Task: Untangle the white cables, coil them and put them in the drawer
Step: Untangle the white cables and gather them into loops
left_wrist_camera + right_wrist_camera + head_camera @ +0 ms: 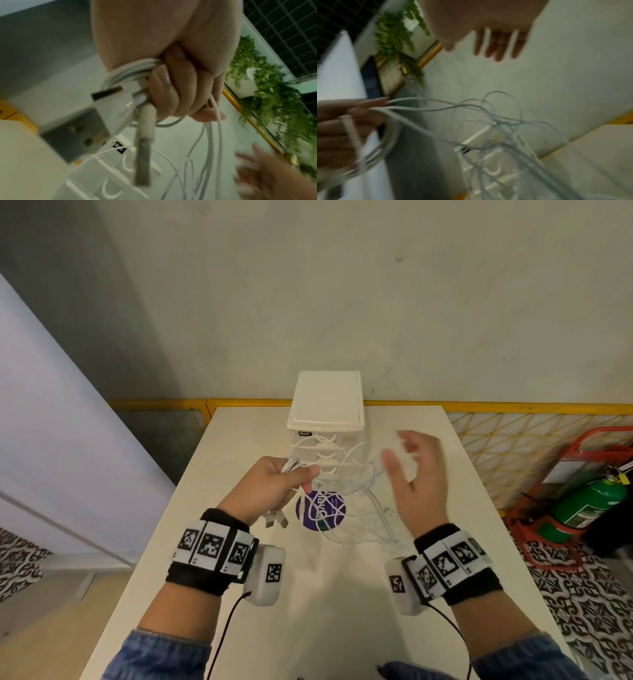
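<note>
My left hand (274, 487) grips a small bundle of coiled white cables (130, 70), raised above the table. Two USB plugs (275, 519) hang below that fist; in the left wrist view they sit close to the camera (75, 129). Loose tangled white cable loops (356, 474) trail from the fist to the right and down to the table (239, 440). My right hand (416, 474) hovers open and blurred just right of the loops, fingers spread (498, 46), holding nothing. The white drawer unit (325, 402) stands at the table's far edge, its drawers (109, 180) closed.
A purple round sticker (320, 510) lies on the table under the cables. A yellow mesh railing (513, 446) runs behind the table. A green fire extinguisher (589, 505) in a red stand sits on the floor at right. A grey wall rises behind.
</note>
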The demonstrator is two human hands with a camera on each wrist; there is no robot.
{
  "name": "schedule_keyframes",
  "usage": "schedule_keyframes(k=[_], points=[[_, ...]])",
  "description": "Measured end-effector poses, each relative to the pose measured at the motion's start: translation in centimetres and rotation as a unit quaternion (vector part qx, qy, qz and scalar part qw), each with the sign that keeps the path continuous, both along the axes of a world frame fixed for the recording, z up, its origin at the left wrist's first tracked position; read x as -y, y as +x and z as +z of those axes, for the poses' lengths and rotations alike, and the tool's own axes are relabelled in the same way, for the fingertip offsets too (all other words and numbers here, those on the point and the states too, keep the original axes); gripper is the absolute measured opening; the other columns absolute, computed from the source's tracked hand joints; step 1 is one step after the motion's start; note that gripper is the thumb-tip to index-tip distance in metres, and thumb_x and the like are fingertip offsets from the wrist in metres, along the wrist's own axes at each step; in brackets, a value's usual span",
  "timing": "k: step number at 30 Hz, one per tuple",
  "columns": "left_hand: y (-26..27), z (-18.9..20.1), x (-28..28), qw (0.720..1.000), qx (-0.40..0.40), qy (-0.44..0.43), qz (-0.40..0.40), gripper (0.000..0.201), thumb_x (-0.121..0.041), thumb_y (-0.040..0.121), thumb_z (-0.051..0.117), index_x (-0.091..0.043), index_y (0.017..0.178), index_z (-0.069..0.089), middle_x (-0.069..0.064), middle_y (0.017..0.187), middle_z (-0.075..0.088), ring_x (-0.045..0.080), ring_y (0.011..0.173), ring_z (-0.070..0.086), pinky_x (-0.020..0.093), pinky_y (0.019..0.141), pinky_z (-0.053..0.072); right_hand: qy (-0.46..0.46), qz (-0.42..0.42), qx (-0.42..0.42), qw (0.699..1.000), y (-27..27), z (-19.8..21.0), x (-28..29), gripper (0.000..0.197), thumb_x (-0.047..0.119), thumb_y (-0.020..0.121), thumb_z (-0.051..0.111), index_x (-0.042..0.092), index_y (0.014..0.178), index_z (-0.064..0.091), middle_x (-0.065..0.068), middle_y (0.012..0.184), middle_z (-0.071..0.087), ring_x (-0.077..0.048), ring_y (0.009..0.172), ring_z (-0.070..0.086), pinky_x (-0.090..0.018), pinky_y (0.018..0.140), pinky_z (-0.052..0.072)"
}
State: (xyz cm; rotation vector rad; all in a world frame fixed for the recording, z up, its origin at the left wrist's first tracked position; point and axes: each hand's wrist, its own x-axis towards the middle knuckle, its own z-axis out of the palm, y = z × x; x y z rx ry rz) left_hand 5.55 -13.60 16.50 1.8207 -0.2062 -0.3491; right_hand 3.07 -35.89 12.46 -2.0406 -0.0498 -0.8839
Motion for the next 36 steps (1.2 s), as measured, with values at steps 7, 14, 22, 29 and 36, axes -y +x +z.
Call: schedule_keyframes(k=[7, 14, 22, 29, 36], points=[[-1.3, 2.6, 1.2, 0.997, 0.03, -0.04, -0.054, 0.036, -0.038, 0.083, 0.06, -0.011, 0.059, 0.056, -0.001, 0.04, 0.033, 0.012, 0.036, 0.024, 0.02, 0.041, 0.023, -0.129, 0.227, -0.116, 0.958, 1.3, -2.0, -4.4, 0.028, 0.015, 0.081, 0.064, 0.017, 0.108, 0.06, 0.005, 0.093, 0.066, -0.012, 0.084, 0.061, -0.032, 0.082, 0.05], [-0.5, 3.9, -2.5, 0.992, 0.034, -0.11, 0.056, 0.035, -0.038, 0.082, 0.061, -0.019, 0.054, 0.053, -0.004, 0.04, 0.028, 0.011, 0.036, 0.019, 0.018, 0.038, 0.022, -0.206, 0.111, -0.226, 0.946, 2.2, -5.3, 2.3, 0.029, 0.036, 0.077, 0.049, 0.023, 0.092, 0.07, 0.003, 0.087, 0.069, -0.02, 0.091, 0.06, -0.025, 0.073, 0.028], [-0.3, 2.3, -1.9, 0.995, 0.047, -0.02, 0.08, 0.036, -0.036, 0.091, 0.058, -0.013, 0.063, 0.06, 0.001, 0.042, 0.033, 0.015, 0.037, 0.023, 0.021, 0.041, 0.025, -0.328, 0.0, -0.325, 0.887, 2.4, -2.4, 3.5, 0.091, 0.067, 0.066, 0.065, 0.028, 0.142, 0.031, 0.005, 0.14, 0.043, -0.019, 0.133, 0.029, -0.038, 0.101, 0.021], [-1.1, 2.3, 2.2, 1.0, 0.03, 0.006, 0.001, 0.036, -0.034, 0.091, 0.06, -0.014, 0.062, 0.064, 0.002, 0.039, 0.034, 0.014, 0.032, 0.028, 0.02, 0.042, 0.024, -0.066, 0.232, -0.211, 0.947, 1.7, -0.6, -2.1, 0.079, 0.036, 0.072, 0.077, 0.029, 0.139, 0.036, 0.014, 0.115, 0.061, 0.003, 0.107, 0.052, -0.025, 0.095, 0.037], [-1.2, 0.9, 1.4, 0.977, 0.016, 0.181, -0.114, 0.044, -0.053, 0.088, 0.054, -0.015, 0.072, 0.068, -0.009, 0.04, 0.04, 0.003, 0.034, 0.036, 0.021, 0.048, 0.031, 0.044, 0.212, -0.141, 0.966, 2.9, 0.0, 1.1, 0.029, 0.006, 0.078, 0.07, 0.035, 0.076, 0.069, 0.014, 0.073, 0.071, -0.005, 0.073, 0.065, -0.022, 0.073, 0.05]])
